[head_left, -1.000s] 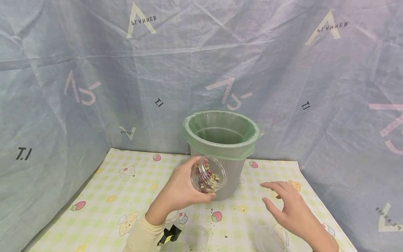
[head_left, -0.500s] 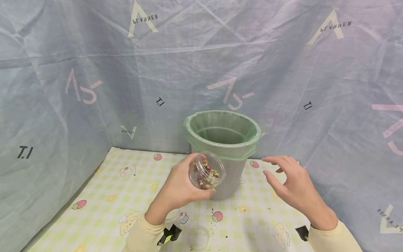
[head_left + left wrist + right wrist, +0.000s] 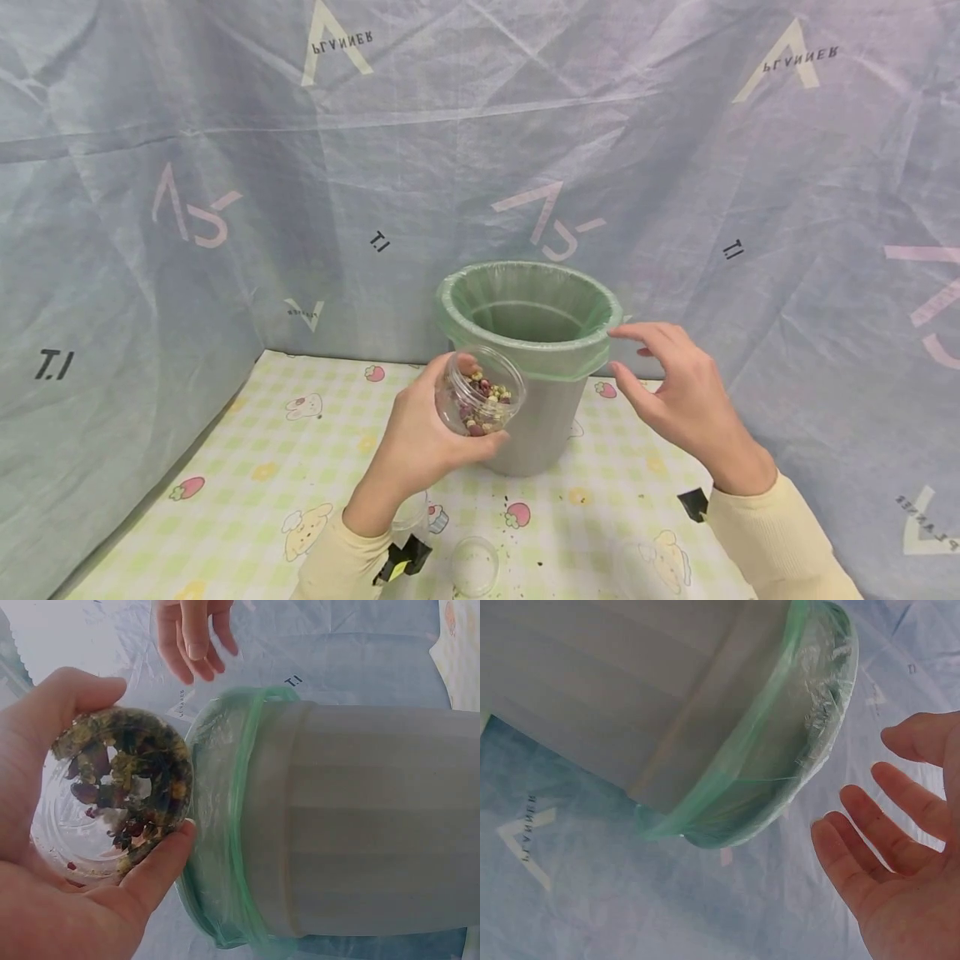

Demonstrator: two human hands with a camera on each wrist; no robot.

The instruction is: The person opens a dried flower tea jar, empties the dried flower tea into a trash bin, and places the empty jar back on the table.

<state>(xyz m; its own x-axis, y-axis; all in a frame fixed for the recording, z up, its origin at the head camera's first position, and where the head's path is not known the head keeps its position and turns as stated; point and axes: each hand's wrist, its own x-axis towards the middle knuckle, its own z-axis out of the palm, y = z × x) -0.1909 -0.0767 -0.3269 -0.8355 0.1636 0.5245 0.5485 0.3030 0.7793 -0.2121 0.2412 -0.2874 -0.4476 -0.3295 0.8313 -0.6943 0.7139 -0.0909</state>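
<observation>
My left hand grips a clear plastic jar, tilted with its uncovered mouth toward the head camera. Dried flower buds and bits in dark red and yellow-green lie inside it; the left wrist view shows them through the base. Just behind the jar stands a grey bin with a green bag folded over its rim. Beside the bin's right rim my right hand is raised, fingers spread and loosely bent, holding nothing. In the right wrist view that hand is apart from the bag.
A clear round lid lies on the checked tablecloth near the front. Another clear container is partly hidden by the left wrist. Small dark crumbs are scattered near the lid. Grey-blue cloth hangs behind and at both sides.
My right hand has risen from low over the table on the right to beside the bin's rim. The left hand has lifted the jar slightly and shifted it a little left.
</observation>
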